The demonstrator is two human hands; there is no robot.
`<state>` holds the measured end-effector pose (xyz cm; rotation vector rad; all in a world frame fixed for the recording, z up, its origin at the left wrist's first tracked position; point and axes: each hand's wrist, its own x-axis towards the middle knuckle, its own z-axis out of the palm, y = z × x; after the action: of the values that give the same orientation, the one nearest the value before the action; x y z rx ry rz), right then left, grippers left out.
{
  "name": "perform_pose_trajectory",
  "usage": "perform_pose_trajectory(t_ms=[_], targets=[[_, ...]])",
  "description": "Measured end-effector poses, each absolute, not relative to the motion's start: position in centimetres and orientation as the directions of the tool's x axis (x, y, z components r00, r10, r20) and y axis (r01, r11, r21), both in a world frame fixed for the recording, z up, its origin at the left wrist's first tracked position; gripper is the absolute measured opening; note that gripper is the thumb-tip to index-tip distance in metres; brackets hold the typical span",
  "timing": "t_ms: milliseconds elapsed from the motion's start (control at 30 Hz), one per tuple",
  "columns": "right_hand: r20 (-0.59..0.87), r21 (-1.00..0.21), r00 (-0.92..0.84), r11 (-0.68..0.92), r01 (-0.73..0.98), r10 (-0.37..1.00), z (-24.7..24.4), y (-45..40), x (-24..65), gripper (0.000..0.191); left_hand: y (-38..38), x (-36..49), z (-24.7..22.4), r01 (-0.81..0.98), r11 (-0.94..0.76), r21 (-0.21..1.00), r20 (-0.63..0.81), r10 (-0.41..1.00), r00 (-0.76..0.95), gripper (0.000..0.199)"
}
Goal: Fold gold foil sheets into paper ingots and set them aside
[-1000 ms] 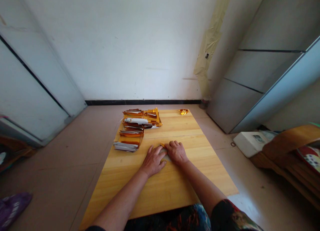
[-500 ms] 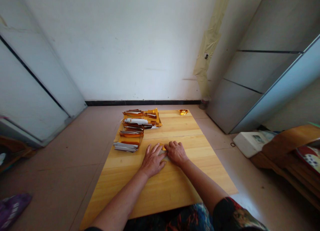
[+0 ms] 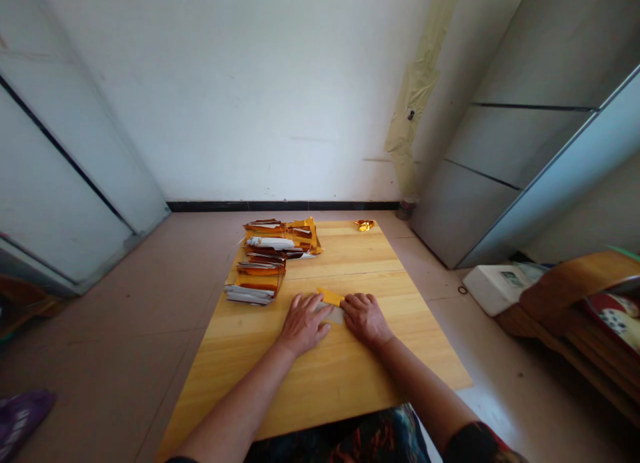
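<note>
Head view: I see a gold-and-silver foil sheet (image 3: 330, 305) lying flat on the wooden board (image 3: 320, 389), its long axis running crosswise between my operator's hands. The left hand (image 3: 304, 325) and right hand (image 3: 366, 319) rest open on its ends, fingers flat, gripping nothing. Any print is too small to read.

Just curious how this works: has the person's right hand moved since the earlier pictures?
Yes: the right hand has slid rightward, farther below the seam in the wooden table.

The folded foil (image 3: 330, 297) is bright yellow and silver, the wooden tabletop (image 3: 320, 389) honey-yellow with streaky grain, the sleeve (image 3: 475, 444) black with red print.
</note>
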<state>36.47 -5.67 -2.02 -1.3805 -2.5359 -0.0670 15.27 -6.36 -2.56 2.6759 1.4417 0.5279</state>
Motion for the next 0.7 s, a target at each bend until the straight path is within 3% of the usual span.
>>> perform_pose_trajectory(t_ms=[233,700], targets=[[0.222,-0.073,-0.49,0.516,0.854,0.843,-2.0,-5.6,36.1,0.029,-6.7,15.8,-2.5,0.832,-0.515,0.207,0.247,0.85,0.465,0.05],[0.113,-0.091,-0.47,0.48,0.872,0.875,-0.3,-5.6,34.4,0.025,-6.8,17.4,-1.0,0.878,-0.444,0.177,0.21,0.889,0.408,0.041]])
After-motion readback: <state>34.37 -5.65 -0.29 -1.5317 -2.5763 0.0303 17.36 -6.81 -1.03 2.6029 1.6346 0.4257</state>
